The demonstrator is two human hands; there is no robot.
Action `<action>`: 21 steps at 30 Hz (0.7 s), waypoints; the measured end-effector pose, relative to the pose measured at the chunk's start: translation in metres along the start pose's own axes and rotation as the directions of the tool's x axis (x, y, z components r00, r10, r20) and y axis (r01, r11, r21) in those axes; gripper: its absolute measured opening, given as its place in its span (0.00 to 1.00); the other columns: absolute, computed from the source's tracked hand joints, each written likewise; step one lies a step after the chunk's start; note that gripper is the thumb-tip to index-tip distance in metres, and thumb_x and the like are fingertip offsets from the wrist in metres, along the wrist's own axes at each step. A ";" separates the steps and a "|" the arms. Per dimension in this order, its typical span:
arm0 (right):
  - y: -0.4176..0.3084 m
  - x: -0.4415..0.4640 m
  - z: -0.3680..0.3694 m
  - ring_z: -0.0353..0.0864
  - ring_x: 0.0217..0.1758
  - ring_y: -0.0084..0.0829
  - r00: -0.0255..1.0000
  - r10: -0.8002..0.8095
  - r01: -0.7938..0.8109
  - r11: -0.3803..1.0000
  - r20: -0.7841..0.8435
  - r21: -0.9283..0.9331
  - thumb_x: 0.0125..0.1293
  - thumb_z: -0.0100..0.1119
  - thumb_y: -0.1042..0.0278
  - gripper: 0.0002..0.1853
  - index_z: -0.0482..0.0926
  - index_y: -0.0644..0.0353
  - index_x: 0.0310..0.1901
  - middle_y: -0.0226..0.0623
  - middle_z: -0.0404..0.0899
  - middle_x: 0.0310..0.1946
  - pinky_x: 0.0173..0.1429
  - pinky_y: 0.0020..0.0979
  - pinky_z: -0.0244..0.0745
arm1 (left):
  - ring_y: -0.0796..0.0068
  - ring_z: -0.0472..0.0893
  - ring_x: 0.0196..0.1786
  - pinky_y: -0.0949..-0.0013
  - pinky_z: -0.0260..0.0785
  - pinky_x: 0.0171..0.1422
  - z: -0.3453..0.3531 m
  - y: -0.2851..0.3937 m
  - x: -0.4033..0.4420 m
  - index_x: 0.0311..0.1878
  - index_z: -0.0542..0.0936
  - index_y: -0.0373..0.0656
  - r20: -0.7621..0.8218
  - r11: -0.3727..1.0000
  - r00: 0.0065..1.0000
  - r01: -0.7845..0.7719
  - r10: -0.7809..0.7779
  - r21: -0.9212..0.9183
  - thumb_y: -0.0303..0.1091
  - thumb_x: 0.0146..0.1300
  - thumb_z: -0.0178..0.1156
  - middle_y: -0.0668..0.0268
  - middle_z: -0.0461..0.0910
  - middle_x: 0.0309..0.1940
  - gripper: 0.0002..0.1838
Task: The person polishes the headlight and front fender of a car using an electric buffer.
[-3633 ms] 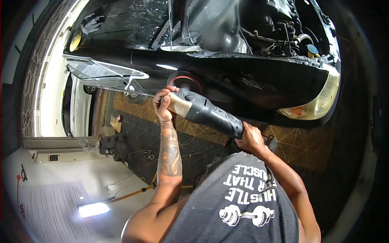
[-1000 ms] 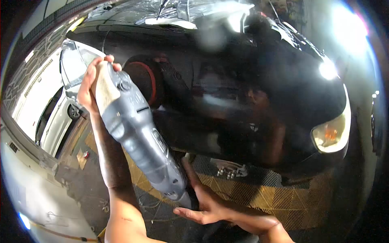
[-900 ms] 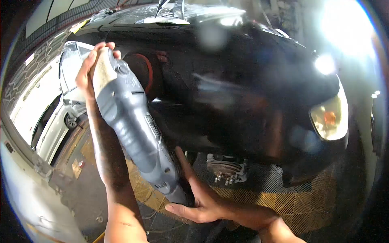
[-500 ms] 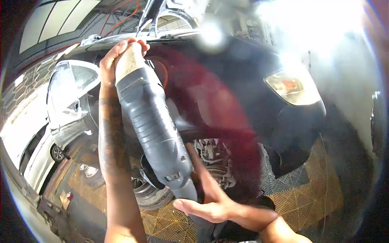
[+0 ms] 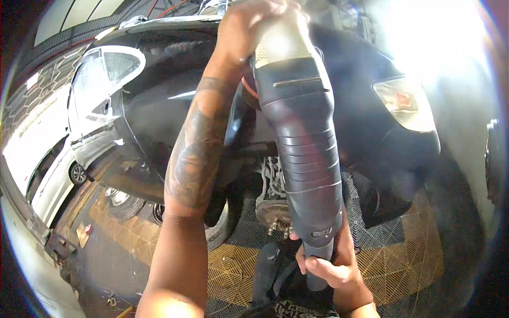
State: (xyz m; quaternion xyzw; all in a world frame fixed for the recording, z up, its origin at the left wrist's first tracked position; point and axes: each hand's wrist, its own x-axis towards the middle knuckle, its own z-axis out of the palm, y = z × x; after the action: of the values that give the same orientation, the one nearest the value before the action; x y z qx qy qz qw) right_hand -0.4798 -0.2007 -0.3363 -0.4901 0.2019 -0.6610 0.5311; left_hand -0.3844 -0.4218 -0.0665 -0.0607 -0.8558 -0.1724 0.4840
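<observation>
A power polisher with a dark ribbed body and a cream head stands lengthwise before me. Over its head end my left hand is closed, fingers partly out of frame. Around the narrow rear end of the polisher wraps my right hand, thumb across the front. A sliver of red pad edge shows beside the head; the rest is hidden behind the tool. Beyond it is the dark, glossy car body. Whether the pad touches the panel I cannot tell.
The car's headlight is at right. Under the fender an exposed wheel hub shows. Loose wheels, one a tyre, lie on the tiled floor. A white car stands at far left.
The polisher has swung to the right and stands more upright. My left hand moved right and up with it. My right hand's spread fingers have closed round the tool's rear end.
</observation>
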 end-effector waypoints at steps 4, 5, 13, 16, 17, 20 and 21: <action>0.019 0.015 -0.002 0.51 0.79 0.39 0.995 -0.077 0.084 0.987 0.056 -0.136 0.55 0.65 0.78 0.60 0.28 0.65 0.79 0.48 0.44 0.79 0.75 0.38 0.56 | 0.57 0.83 0.50 0.61 0.78 0.53 -0.028 -0.011 -0.017 0.55 0.76 0.29 0.057 0.898 0.971 0.238 -0.234 -0.371 0.44 0.70 0.52 0.45 0.81 0.50 0.24; 0.023 0.020 -0.004 0.48 0.81 0.41 0.992 -0.095 0.111 0.975 0.088 -0.191 0.56 0.66 0.76 0.60 0.28 0.67 0.78 0.50 0.43 0.79 0.77 0.38 0.49 | 0.55 0.83 0.51 0.61 0.78 0.54 -0.042 -0.020 -0.028 0.57 0.74 0.28 0.005 0.946 0.988 0.147 -0.152 -0.288 0.43 0.71 0.50 0.44 0.80 0.53 0.25; 0.058 0.048 -0.011 0.51 0.80 0.49 0.937 -0.186 0.340 0.681 0.297 -0.649 0.66 0.67 0.58 0.56 0.34 0.76 0.76 0.63 0.48 0.76 0.81 0.42 0.45 | 0.46 0.83 0.47 0.54 0.75 0.58 -0.085 -0.013 -0.116 0.55 0.75 0.22 -0.390 0.953 0.913 -0.007 -0.118 -0.304 0.39 0.69 0.48 0.38 0.80 0.49 0.25; 0.062 0.039 -0.012 0.52 0.80 0.54 0.959 -0.134 0.282 0.575 0.251 -0.768 0.66 0.67 0.51 0.57 0.36 0.76 0.76 0.68 0.50 0.75 0.80 0.43 0.47 | 0.47 0.82 0.48 0.54 0.72 0.60 -0.086 -0.008 -0.133 0.54 0.76 0.24 -0.417 0.986 0.901 0.055 -0.117 -0.159 0.40 0.68 0.49 0.37 0.79 0.49 0.25; 0.063 0.035 -0.013 0.53 0.80 0.55 0.959 -0.133 0.281 0.544 0.250 -0.790 0.66 0.67 0.50 0.56 0.37 0.76 0.76 0.68 0.50 0.75 0.80 0.44 0.48 | 0.48 0.82 0.47 0.55 0.72 0.59 -0.085 -0.009 -0.136 0.54 0.76 0.25 -0.401 0.987 0.908 0.070 -0.124 -0.147 0.41 0.67 0.49 0.38 0.79 0.48 0.25; 0.071 0.024 -0.010 0.54 0.79 0.57 0.975 -0.107 0.216 0.681 0.196 -0.700 0.67 0.66 0.48 0.56 0.37 0.76 0.76 0.70 0.50 0.74 0.79 0.43 0.50 | 0.52 0.81 0.44 0.58 0.71 0.57 -0.066 -0.005 -0.141 0.54 0.78 0.28 -0.455 0.987 0.878 0.102 -0.148 -0.124 0.43 0.65 0.49 0.39 0.79 0.48 0.27; 0.074 0.021 -0.011 0.55 0.79 0.58 0.980 -0.094 0.195 0.650 0.176 -0.734 0.67 0.66 0.48 0.56 0.37 0.75 0.76 0.71 0.51 0.74 0.79 0.43 0.51 | 0.53 0.80 0.45 0.56 0.70 0.58 -0.063 -0.005 -0.142 0.54 0.78 0.28 -0.434 0.989 0.890 0.108 -0.141 -0.099 0.44 0.64 0.48 0.40 0.78 0.48 0.27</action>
State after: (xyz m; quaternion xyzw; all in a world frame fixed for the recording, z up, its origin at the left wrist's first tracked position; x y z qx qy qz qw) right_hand -0.4508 -0.2480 -0.3900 -0.7187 0.3828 -0.5286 0.2399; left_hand -0.2602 -0.4398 -0.1586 0.0174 -0.7196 -0.2432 0.6502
